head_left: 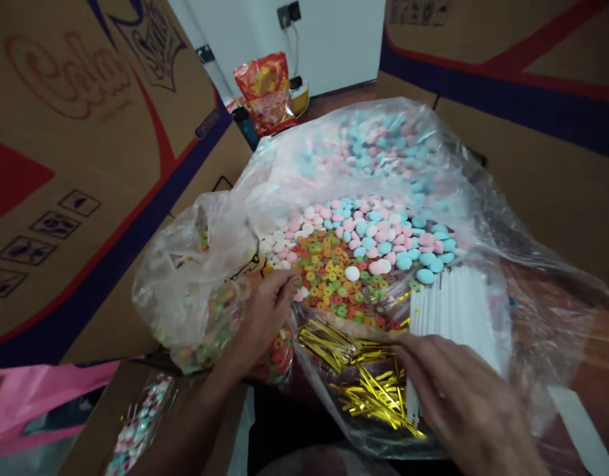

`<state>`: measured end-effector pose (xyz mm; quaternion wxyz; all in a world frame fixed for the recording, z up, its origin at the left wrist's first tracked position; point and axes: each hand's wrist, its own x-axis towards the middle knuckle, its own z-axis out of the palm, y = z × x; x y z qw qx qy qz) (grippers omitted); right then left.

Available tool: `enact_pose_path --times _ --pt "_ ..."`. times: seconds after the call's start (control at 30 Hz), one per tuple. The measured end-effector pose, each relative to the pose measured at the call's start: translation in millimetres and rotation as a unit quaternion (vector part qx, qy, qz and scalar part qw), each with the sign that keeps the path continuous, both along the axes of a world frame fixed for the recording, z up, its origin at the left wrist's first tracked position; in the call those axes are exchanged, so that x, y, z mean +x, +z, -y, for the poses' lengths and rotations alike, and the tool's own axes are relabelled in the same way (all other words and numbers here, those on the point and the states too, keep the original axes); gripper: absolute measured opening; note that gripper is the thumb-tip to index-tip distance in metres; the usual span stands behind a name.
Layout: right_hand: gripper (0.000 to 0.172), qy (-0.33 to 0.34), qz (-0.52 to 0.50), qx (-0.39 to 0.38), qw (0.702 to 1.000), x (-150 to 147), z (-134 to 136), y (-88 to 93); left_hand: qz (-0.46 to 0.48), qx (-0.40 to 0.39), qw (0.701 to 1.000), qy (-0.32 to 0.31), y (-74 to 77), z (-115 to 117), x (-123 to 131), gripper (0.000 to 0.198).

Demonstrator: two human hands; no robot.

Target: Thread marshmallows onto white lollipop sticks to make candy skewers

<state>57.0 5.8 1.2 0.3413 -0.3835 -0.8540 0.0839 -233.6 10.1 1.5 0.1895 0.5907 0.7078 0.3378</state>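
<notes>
My left hand [267,307] has its fingers curled together at the left edge of a heap of small ring-shaped candies [324,271]. Pink and white round candies [301,293] lie right at its fingertips; what the fingers hold, if anything, I cannot make out. Stretched out low over the bundles of gold twist ties [376,396] is my right hand [447,383], its long fingers pointing left along the lower edge of the rings. Pink, blue and white round candies [383,231] spread behind the rings on a clear plastic bag [328,403]. White sticks [446,311] lie beyond my right hand.
A clear bag of ring candies [205,330] stands beside my left forearm. Big cardboard boxes [86,165] rise on both sides. At the back are a large bag of round candies [383,145] and a red packet [267,92]. An open box [140,430] holds wrapped candies at lower left.
</notes>
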Motion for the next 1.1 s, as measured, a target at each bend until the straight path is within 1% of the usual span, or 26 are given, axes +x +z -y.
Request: enact_pose_path --times 0.07,0.13,0.2,0.27,0.33,0.4,0.47,0.53,0.6,0.63,0.7,0.73,0.8,0.83,0.87,0.9,0.93,0.97,1.0,1.03,1.07,1.1 --pt "0.022 0.036 0.045 0.007 0.998 -23.3 1.9 -4.0 -0.031 0.028 0.999 0.007 -5.3 9.6 -7.2 0.02" --pt "0.025 0.047 0.074 -0.002 0.996 -39.7 7.0 -9.7 -0.04 0.039 0.998 0.02 -5.9 20.1 -13.9 0.019" --pt "0.027 0.062 0.089 0.0 0.994 -50.2 13.0 -14.5 -0.037 0.053 0.997 0.031 -2.0 31.8 -18.3 0.017" --pt "0.028 0.083 0.089 0.009 0.993 -59.7 16.2 -17.3 -0.052 0.085 0.994 0.037 5.0 44.4 -20.7 0.017" --pt "0.026 0.109 0.082 0.008 0.991 -72.6 15.0 -18.0 -0.093 0.116 0.988 0.043 11.3 57.0 -23.8 0.017" --pt "0.025 0.137 0.067 0.006 0.988 -89.7 10.7 -17.2 -0.141 0.122 0.981 0.06 13.5 68.8 -30.3 0.018" --pt "0.024 0.167 0.058 0.003 0.984 -109.4 6.4 -16.1 -0.179 0.102 0.973 0.101 10.6 79.9 -40.6 0.021" --pt "0.026 0.2 0.057 -0.002 0.978 -129.1 4.6 -15.1 -0.184 0.08 0.966 0.161 5.4 91.0 -51.8 0.025" --pt "0.029 0.226 0.05 -0.009 0.973 -146.7 5.9 -12.8 -0.144 0.083 0.963 0.213 2.1 102.9 -60.4 0.025" --pt "0.031 0.239 0.037 -0.011 0.97 -154.3 7.1 -10.1 -0.114 0.1 0.96 0.235 2.3 109.0 -63.3 0.023" --pt "0.034 0.265 -0.003 -0.014 0.964 -167.5 7.7 -0.2 -0.07 0.161 0.946 0.271 7.3 120.1 -67.4 0.018" --pt "0.035 0.279 -0.031 -0.012 0.96 -173.6 6.0 7.6 -0.064 0.199 0.934 0.29 12.1 124.5 -69.8 0.016" --pt "0.033 0.303 -0.103 0.012 0.947 -187.7 -2.7 28.5 -0.082 0.269 0.901 0.331 24.7 129.0 -78.2 0.012" --pt "0.031 0.31 -0.137 0.031 0.94 -196.9 -9.6 41.1 -0.095 0.29 0.887 0.347 31.7 128.7 -85.0 0.012" --pt "0.03 0.313 -0.16 0.049 0.935 -208.2 -17.7 54.3 -0.102 0.295 0.88 0.357 38.5 126.4 -93.3 0.012" --pt "0.029 0.316 -0.17 0.06 0.932 -221.7 -26.3 67.3 -0.101 0.284 0.884 0.358 44.5 122.2 -102.6 0.013" --pt "0.029 0.32 -0.157 0.06 0.932 -237.3 -34.7 79.0 -0.092 0.261 0.896 0.346 49.3 116.1 -112.2 0.015" --pt "0.029 0.328 -0.121 0.049 0.936 -254.3 -42.5 88.4 -0.076 0.226 0.916 0.322 52.6 108.4 -121.2 0.017" --pt "0.03 0.335 -0.063 0.034 0.94 -271.9 -49.3 94.3 -0.058 0.191 0.938 0.284 54.1 99.5 -128.9 0.019" --pt "0.029 0.343 0.015 0.023 0.939 -288.9 -55.1 96.2 -0.043 0.164 0.956 0.24 53.9 90.0 -134.7 0.021" --pt "0.029 0.328 0.094 0.032 0.939 -303.9 -60.0 93.8 -0.042 0.147 0.966 0.209 52.1 80.6 -138.5 0.023" --pt "0.028 0.297 0.162 0.053 0.94 -316.1 -64.3 87.5 -0.051 0.138 0.971 0.191 48.9 72.0 -140.6 0.022"
